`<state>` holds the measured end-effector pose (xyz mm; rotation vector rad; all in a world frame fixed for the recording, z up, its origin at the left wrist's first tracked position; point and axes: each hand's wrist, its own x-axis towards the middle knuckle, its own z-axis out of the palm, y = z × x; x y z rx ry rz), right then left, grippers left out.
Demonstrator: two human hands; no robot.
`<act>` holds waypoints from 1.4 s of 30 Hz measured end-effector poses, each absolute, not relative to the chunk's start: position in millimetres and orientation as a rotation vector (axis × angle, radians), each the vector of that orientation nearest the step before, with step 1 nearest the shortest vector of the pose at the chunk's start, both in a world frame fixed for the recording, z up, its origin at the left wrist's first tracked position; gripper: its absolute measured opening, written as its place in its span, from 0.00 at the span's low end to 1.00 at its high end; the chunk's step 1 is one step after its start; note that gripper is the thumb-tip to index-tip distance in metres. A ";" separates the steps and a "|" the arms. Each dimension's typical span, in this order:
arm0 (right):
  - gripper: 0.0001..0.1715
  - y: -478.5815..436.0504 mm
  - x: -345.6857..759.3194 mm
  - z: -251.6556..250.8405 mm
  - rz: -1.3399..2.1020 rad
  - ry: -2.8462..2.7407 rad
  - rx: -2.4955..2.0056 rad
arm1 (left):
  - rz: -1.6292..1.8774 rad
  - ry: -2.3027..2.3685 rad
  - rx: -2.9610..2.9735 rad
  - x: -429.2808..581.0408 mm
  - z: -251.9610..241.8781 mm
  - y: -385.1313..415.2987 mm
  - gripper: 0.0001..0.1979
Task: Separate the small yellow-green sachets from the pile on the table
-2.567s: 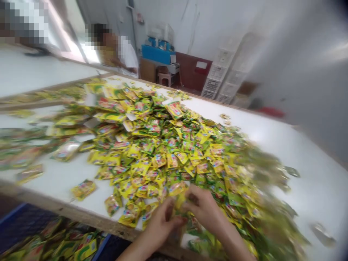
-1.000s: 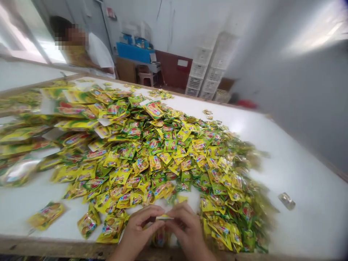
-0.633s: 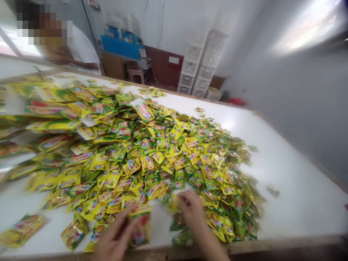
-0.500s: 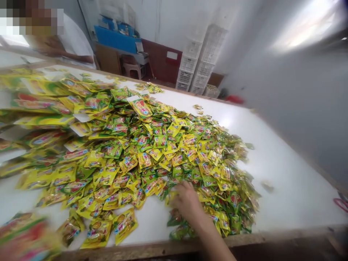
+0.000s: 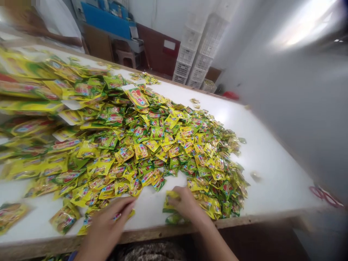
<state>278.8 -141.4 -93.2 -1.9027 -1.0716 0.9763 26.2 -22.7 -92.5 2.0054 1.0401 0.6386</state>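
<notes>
While the big pile is lying unsorted:
Sachet: sitting near desk's front edge, right hand gripping it.
Left hand: fingers spreading flat over loose sachets.
Pile: covering mid-desk, mostly remaining.

Our left hand flat on yellow-green sachets at the white table's near edge, our right hand pinching one sachet beside the big heap, stacked crates beyond its far edge.

2 bare hands, bare forearms, no sleeves, no rings
</notes>
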 end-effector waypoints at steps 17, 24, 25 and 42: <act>0.04 -155.0 288.4 -107.1 0.931 -0.910 -1.802 | 0.217 0.865 1.843 142.9 -117.8 -49.4 0.06; 0.22 -144.2 276.3 -125.6 1.135 -0.729 -1.698 | 0.308 0.843 1.410 142.0 -114.1 -46.0 0.13; 0.28 -143.8 274.4 -125.9 1.206 -0.653 -1.639 | 0.330 0.846 1.377 140.7 -112.1 -46.6 0.14; 0.13 -136.0 235.4 -102.4 0.821 -0.958 -1.670 | 0.499 0.824 1.418 97.4 -101.5 -43.9 0.11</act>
